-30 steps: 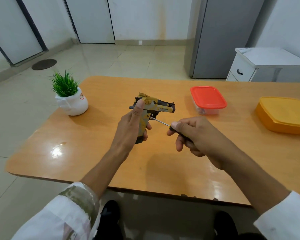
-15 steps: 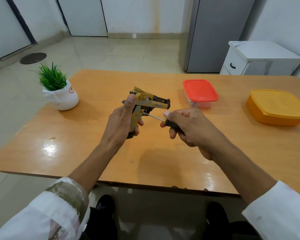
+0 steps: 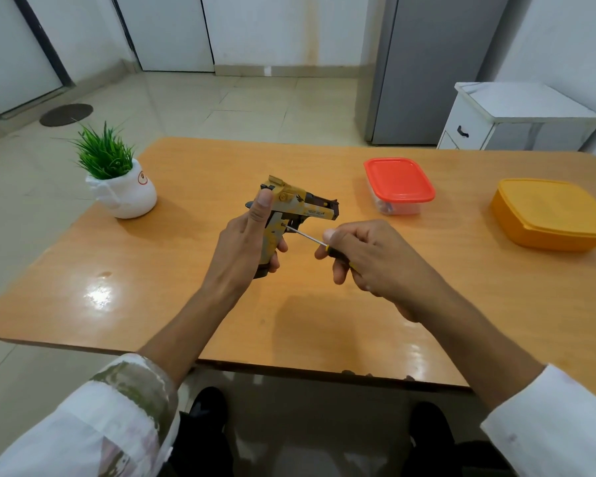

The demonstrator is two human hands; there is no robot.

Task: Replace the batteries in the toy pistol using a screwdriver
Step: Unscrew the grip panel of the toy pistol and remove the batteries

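Note:
A yellow and black toy pistol (image 3: 298, 204) is held upright above the orange table (image 3: 186, 277), barrel pointing right. My left hand (image 3: 245, 246) grips its handle, thumb up along the back of the slide. My right hand (image 3: 369, 259) pinches the handle of a small screwdriver (image 3: 305, 235). The thin metal shaft runs up and left, and its tip sits at a screw on the grip's right side. Most of the screwdriver's handle is hidden inside my fingers.
A small green plant in a white pot (image 3: 121, 187) stands at the table's left. A clear box with a red lid (image 3: 398, 184) sits behind the pistol to the right. A yellow lidded box (image 3: 547, 213) is at the far right. A white cabinet (image 3: 516, 118) stands beyond.
Both hands keep their hold on pistol and screwdriver, with the tip staying at the grip. The camera view shifted a little; my right fingers have shifted slightly on the handle.

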